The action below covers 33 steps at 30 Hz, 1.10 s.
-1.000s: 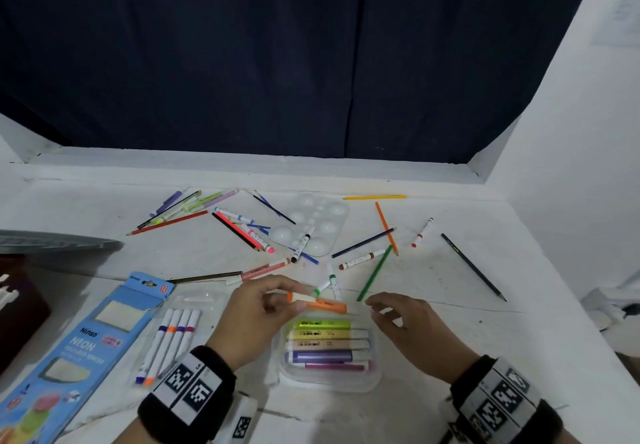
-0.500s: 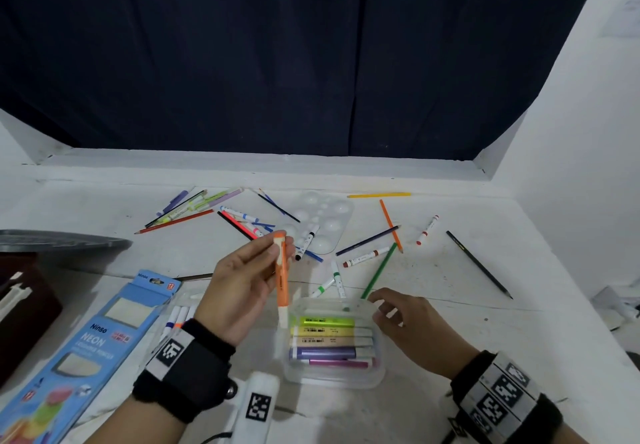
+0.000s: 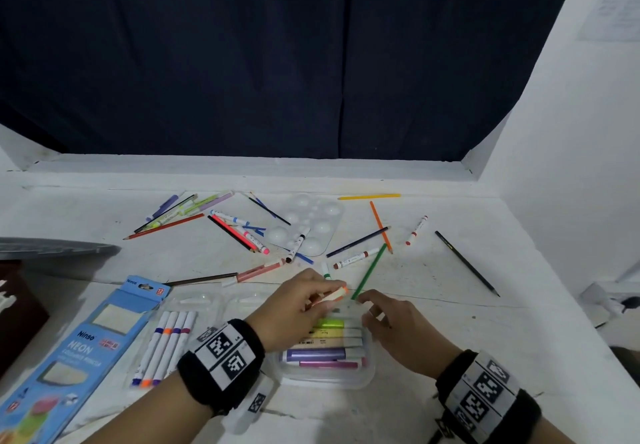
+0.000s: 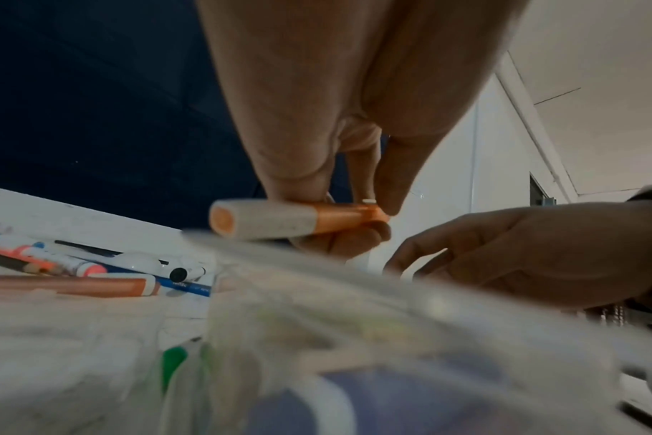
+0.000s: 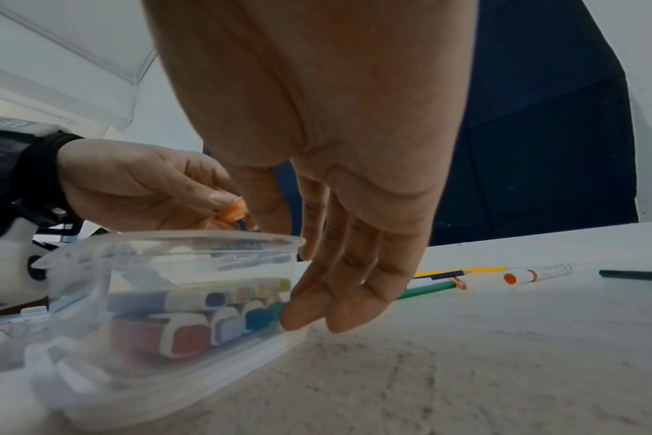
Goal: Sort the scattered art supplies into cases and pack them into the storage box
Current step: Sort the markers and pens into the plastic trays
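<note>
The left hand [image 3: 294,305] pinches an orange highlighter [image 3: 330,296] between thumb and fingers [image 4: 395,188], holding it roughly level right over the far edge of the clear plastic case [image 3: 367,371]. In the left wrist view the highlighter's [image 4: 276,219] white cap end points left and its orange body sits in the pinch. It's above the case, not in it.

The right hand [image 3: 398,329] is just beside the case on its right, fingers [image 5: 339,294] relaxed, mostly straight and close together, pointing down with the tips at the case's [image 5: 168,294] end wall. Whether they actually touch the plastic is hard to tell. It's holding nothing.

Inside the case there's a row of highlighters lying flat: a yellow-green one [image 3: 329,323], a couple of pale ones, a purple one [image 3: 317,353] and a pink one [image 3: 329,364] nearest the person. The right wrist view shows more coloured ends stacked underneath.

Left of the case on the white counter [image 3: 485,339] lies a clear blister tray with four thin markers [image 3: 166,346], and next to that a blue Ninso Neon pencil box [image 3: 69,357]. Farther back it's a scatter of coloured pencils and felt pens around a white paint palette [image 3: 311,221]. A green pencil [image 3: 369,272] lies just past the hands and a black pencil [image 3: 465,263] sits off on the right, well apart from the rest.
</note>
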### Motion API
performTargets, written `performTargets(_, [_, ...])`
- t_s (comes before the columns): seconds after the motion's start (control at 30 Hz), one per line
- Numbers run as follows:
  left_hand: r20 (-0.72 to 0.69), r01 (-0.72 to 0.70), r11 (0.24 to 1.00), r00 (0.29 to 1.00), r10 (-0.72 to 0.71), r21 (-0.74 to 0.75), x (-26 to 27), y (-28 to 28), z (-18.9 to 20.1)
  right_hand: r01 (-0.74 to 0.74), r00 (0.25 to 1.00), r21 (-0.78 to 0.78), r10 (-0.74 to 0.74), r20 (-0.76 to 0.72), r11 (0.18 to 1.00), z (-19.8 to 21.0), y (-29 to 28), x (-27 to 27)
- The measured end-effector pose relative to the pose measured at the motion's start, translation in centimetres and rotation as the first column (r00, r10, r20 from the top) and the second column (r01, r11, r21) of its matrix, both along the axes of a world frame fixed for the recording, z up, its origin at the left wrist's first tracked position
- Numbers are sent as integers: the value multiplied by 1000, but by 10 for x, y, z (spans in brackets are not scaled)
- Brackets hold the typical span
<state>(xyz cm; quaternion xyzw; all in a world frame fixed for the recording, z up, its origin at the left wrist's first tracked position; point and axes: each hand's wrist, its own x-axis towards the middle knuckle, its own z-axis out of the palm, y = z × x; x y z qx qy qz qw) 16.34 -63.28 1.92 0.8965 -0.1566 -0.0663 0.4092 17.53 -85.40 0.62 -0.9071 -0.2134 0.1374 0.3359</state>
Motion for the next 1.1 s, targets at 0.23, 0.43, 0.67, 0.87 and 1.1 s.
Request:
performTargets(0.23, [154, 88, 927, 976, -153, 364, 5, -11, 0, 21, 1000, 6, -21, -21, 1000, -3, -4, 5])
performTargets(0.43, [161, 47, 900, 978, -129, 433, 8, -17, -5, 19, 999, -4, -19, -30, 1000, -1, -5, 6])
performTargets(0.67, [166, 60, 866, 973, -163, 497, 6, -23, -4, 16, 999, -36, -18, -49, 999, 3, -2, 7])
performTargets(0.87, [160, 60, 877, 975, -154, 477, 6, -21, -4, 6, 996, -68, -12, -84, 998, 9, 0, 7])
performTargets(1.1, [228, -2, 955, 971, -69, 296, -4, 7, 6, 3, 999, -97, 0, 33, 995, 26, 10, 2])
